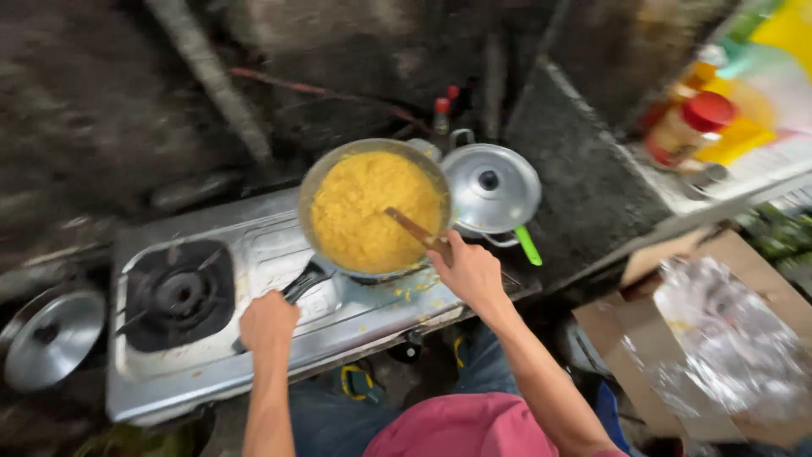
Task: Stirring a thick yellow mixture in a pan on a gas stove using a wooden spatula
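Low in the frame, the left hand [269, 322] clenches the pan handle [298, 288]; the right hand [468, 269] grasps a wooden spatula [412, 227] in the yellow rice [376, 207], frame centre. Judging by spilled grains on the stove [254, 347], gentler inward strokes and a firm handle grip suit best.

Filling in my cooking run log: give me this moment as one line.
left hand: grips pan handle | right hand: holds wooden spatula in yellow food | pan: on stove right burner | left burner: bare
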